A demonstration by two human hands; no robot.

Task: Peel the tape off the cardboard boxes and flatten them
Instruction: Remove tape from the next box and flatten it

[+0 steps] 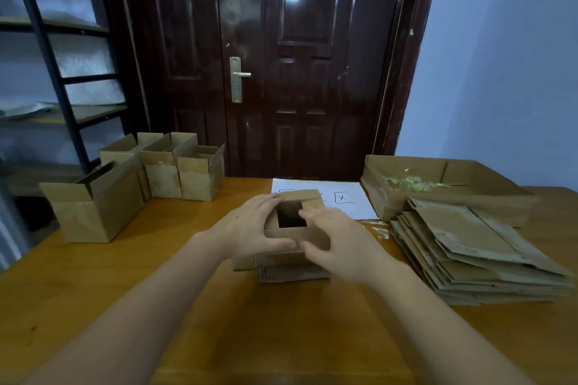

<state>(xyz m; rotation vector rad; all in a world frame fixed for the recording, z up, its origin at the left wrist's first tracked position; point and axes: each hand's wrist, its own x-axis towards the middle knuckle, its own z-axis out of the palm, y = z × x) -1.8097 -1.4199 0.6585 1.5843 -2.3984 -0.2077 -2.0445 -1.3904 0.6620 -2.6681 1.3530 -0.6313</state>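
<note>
Gripping a small cardboard box [292, 228] mid-table [93, 291] — left hand [250, 228] curled round its left side, right hand [341, 244] fingers bent over the right flap, forearms converging; box open-topped.

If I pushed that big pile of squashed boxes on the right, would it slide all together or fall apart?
Probably it would fan out. The stack of flattened boxes already lies uneven, its sheets jutting at different angles, so the top ones likely slip first. Each sheet looks thin and light, likely bendy along its folds. It rests flat on the table, so tipping seems unlikely.
</note>
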